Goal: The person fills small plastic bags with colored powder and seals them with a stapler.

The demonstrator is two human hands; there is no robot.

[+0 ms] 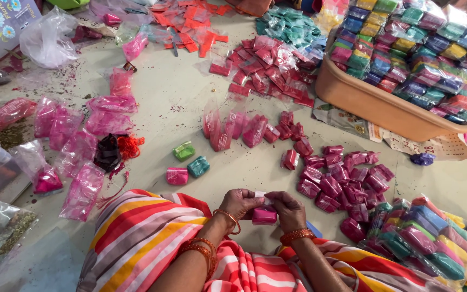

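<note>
Pinching one small pink packet [264,216], glossy and square, left hand [239,203] and right hand [289,210] clamp its top; three loose packets [187,164] lie beyond the left hand.

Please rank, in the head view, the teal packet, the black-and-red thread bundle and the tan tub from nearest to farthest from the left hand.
1. Teal packet, just up and left of the left hand.
2. Black-and-red thread bundle, farther left.
3. Tan tub, far up and right.
</note>
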